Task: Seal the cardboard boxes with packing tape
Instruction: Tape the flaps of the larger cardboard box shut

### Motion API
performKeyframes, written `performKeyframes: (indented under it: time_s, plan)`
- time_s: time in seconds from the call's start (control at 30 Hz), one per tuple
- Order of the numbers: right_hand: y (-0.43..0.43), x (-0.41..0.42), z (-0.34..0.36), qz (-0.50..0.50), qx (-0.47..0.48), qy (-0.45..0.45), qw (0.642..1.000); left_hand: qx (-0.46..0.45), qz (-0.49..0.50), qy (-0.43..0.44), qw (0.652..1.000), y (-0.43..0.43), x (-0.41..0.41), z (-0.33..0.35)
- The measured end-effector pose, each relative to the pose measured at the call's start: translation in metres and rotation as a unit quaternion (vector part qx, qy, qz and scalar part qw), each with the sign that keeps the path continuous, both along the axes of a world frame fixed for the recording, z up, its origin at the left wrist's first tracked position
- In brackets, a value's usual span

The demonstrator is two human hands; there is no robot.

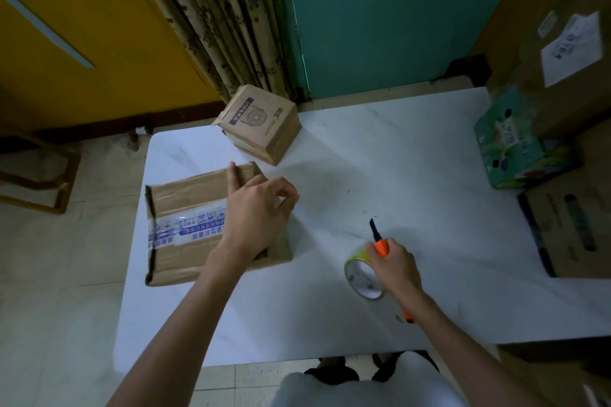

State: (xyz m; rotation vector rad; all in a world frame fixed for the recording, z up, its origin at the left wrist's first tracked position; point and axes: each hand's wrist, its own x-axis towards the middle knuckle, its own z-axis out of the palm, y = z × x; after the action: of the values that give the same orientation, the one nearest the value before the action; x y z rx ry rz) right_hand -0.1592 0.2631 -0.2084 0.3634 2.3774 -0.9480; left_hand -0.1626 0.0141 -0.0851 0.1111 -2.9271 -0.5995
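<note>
A knife (382,246), blade out, is clasped in the right hand (395,266), with the tape roll (362,276) touching it at 5 o'clock on the surface (363,158). At 9 o'clock the box (185,208) is pressed by the left hand (258,211), index finger straight, nothing held. Skin or tape could be nicked by the bare blade, and the flaps could lift if the pressure is eased.

I see a white table (380,158) at centre, a yellow panel (82,26) at ten o'clock, a floral curtain (211,16) at twelve, a teal wall (396,10) at one, and pale floor (66,258) at eight.
</note>
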Motion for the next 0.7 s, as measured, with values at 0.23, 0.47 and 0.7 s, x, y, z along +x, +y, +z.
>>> performKeyframes:
  time_s: [0.23,0.47,0.7]
  plan:
    - [0.038,-0.024,0.023,0.141,0.156,0.097,0.973,-0.018,-0.011,-0.010,1.000,0.003,-0.003,0.003]
    - [0.042,-0.034,0.017,0.147,0.156,0.114,0.970,-0.082,-0.042,-0.108,0.990,0.003,-0.006,0.011]
    - [0.042,-0.032,0.015,0.134,0.139,0.116,0.974,-0.186,-0.057,-0.207,0.959,0.003,-0.014,0.017]
